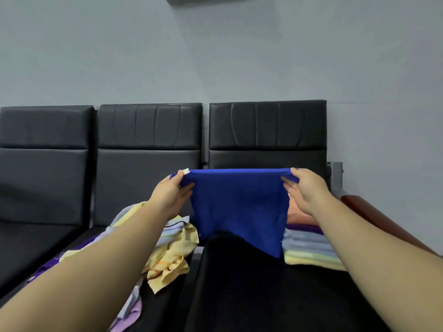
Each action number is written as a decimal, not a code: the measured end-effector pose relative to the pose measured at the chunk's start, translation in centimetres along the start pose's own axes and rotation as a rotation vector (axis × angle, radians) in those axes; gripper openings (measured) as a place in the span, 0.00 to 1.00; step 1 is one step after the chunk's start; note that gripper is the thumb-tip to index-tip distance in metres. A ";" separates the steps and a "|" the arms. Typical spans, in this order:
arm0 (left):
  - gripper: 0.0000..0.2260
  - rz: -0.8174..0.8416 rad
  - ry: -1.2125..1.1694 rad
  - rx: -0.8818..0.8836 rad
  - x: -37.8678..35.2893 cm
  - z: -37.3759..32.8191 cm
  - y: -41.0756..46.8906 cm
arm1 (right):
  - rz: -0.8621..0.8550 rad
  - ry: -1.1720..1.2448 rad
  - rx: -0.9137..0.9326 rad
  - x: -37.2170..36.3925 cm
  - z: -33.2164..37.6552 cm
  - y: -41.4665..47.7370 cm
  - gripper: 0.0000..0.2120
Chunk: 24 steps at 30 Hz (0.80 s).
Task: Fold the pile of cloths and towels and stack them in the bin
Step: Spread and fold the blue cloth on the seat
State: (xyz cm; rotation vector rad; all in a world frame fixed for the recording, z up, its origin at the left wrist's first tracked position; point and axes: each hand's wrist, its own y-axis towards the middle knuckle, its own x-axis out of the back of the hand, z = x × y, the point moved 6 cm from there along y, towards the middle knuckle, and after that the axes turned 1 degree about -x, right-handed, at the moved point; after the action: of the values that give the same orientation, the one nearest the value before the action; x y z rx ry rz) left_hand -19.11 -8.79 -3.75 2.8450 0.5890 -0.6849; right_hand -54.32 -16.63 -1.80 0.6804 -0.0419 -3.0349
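Note:
A blue cloth (239, 204) hangs in the air above the black seats, stretched flat by its top edge. My left hand (171, 192) pinches its top left corner, where a small white tag sticks up. My right hand (304, 188) pinches the top right corner. The cloth's lower end droops to a point over the right seat. A loose pile of unfolded cloths (167, 255), yellow, striped and purple, lies on the middle seat under my left arm. A stack of folded cloths (309, 250) sits on the right seat, partly hidden behind the blue cloth. No bin is in view.
A row of three black padded seats (148, 130) stands against a grey wall. A brown armrest (374, 219) runs along the right end of the row, beside the folded stack. The left seat (36, 236) holds nothing.

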 end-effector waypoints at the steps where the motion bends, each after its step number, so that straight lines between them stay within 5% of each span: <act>1: 0.10 0.005 0.010 -0.014 0.0 -0.2 -0.4 | 0.010 -0.009 0.009 0.2 0.1 -0.4 0.07; 7: 0.10 0.020 0.208 0.030 2.5 1.2 -4.5 | 0.035 -0.107 -0.014 2.6 -2.4 -4.3 0.08; 11: 0.11 -0.005 0.789 0.073 5.6 3.8 -7.2 | 0.047 -0.481 -0.227 6.7 -7.1 -6.9 0.08; 14: 0.10 0.012 1.006 0.199 7.5 6.9 -9.2 | 0.089 -0.816 -0.355 10.1 -10.5 -9.4 0.07; 19: 0.13 0.053 1.006 0.161 10.0 11.6 -11.8 | 0.161 -1.058 -0.235 12.4 -13.2 -11.7 0.07; 24: 0.11 -0.026 0.839 0.115 10.1 12.0 -13.1 | 0.082 -1.029 -0.036 12.4 -13.1 -12.0 0.13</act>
State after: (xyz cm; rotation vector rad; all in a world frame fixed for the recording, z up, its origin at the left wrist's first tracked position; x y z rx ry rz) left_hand -21.11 3.71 -19.81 3.1506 0.6893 0.5456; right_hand -60.21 -5.35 -19.34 -0.8847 -0.0339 -2.9126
